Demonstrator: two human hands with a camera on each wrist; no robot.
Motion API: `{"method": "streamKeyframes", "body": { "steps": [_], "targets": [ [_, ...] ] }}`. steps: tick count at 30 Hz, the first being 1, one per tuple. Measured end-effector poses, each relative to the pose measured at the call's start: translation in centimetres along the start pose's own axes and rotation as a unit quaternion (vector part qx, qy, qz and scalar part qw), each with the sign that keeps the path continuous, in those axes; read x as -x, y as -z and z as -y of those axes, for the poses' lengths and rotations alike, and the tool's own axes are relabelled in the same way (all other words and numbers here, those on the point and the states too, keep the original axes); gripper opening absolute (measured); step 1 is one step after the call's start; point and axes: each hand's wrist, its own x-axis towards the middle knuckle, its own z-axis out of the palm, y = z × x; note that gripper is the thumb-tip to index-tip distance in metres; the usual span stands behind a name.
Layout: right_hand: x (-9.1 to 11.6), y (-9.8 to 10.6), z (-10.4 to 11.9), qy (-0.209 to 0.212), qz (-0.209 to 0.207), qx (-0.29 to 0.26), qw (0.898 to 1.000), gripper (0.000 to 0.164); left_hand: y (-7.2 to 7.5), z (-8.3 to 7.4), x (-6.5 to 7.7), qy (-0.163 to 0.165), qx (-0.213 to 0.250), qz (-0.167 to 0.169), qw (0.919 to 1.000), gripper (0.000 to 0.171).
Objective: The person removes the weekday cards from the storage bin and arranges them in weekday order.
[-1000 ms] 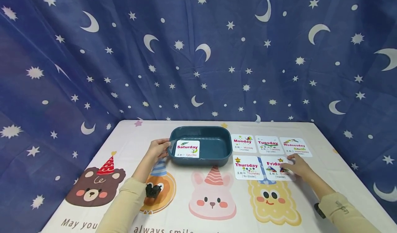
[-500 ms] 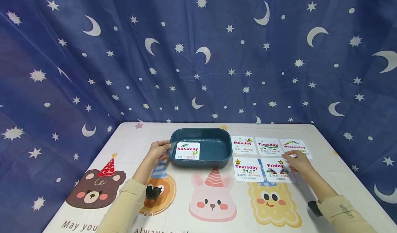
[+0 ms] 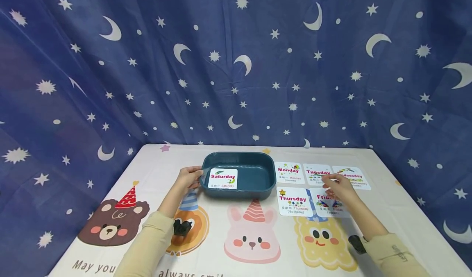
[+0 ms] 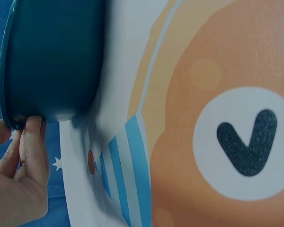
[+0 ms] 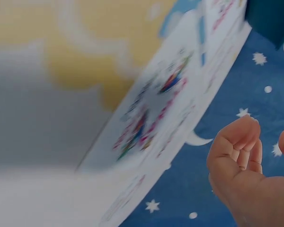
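Note:
A dark teal plastic basin [image 3: 257, 174] stands on the table with a Saturday card [image 3: 223, 179] inside at its left. My left hand [image 3: 189, 178] pinches the basin's left rim, thumb on one side and fingers on the other in the left wrist view. My right hand [image 3: 341, 187] hovers over the cards with loosely bent fingers, thumb apart and nothing between them. It overlaps the Friday card [image 3: 328, 208] and the edges of the Tuesday card [image 3: 313, 171] and Wednesday card [image 3: 355, 174]. The Monday card [image 3: 289, 173] and Thursday card [image 3: 293, 202] lie between it and the basin.
The cards lie face up in two rows, right of the basin. A white tablecloth [image 3: 206, 264] printed with cartoon animals covers the table. Behind it hangs a blue curtain [image 3: 221, 84] with moons and stars.
My right hand has moved left from the right edge of the Friday card toward the Tuesday card. The left hand, basin and cards have stayed in place.

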Motion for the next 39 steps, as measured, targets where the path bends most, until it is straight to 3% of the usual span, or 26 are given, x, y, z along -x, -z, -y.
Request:
{"method": "streamKeyframes", "body": {
  "steps": [9, 29, 39],
  "targets": [
    [1.0, -2.0, 2.7, 0.023, 0.023, -0.018, 0.999, 0.044, 0.0, -0.1, -0.1, -0.007, 0.003, 0.004, 1.0000, 0.037],
    [0.4, -6.7, 6.3, 0.028, 0.068, -0.103, 0.992, 0.038, 0.1, 0.0, 0.1, -0.007, 0.008, 0.007, 0.9999, 0.038],
    [0.0, -9.4, 8.2, 0.041, 0.106, -0.120, 0.986, 0.039, 0.1, -0.1, -0.1, 0.002, 0.008, 0.005, 1.0000, 0.037]
  ]
}}
